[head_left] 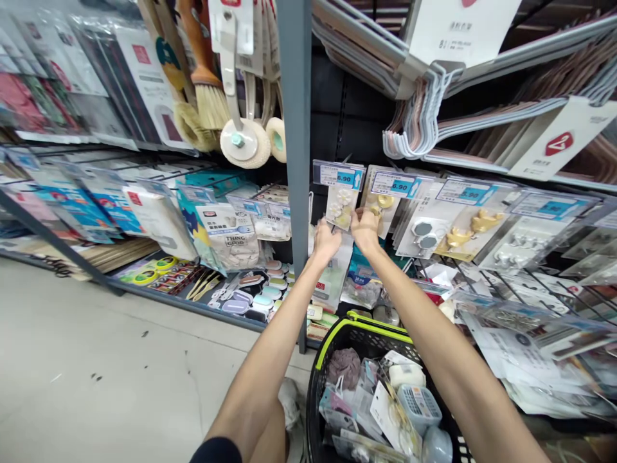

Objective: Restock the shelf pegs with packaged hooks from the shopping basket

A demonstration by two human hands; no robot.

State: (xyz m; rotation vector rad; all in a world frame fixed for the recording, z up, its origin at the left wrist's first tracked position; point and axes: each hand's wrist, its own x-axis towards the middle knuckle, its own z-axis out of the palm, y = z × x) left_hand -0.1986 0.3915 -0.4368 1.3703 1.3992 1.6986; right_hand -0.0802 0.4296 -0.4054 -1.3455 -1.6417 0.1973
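A carded pack of white flower-shaped hooks (340, 203) hangs from the display rail under a price tag. My left hand (326, 242) has its fingers closed at the pack's lower left corner. On the other side, my right hand (365, 230) is closed at the lower right edge of the same card, its fingertips partly hidden. Just right of it hangs a card with gold hooks (384, 204), partly overlapped by my right hand. Price tags (395, 185) line the front above the cards.
Below my arms stands a black shopping basket (315, 392) with a lime-green handle, filled with packaged goods. A grey shelf post (296, 128) rises left of my hands. Clothes hangers (419, 122) jut out above. More hook cards (467, 222) hang at right, brushes (212, 103) at upper left.
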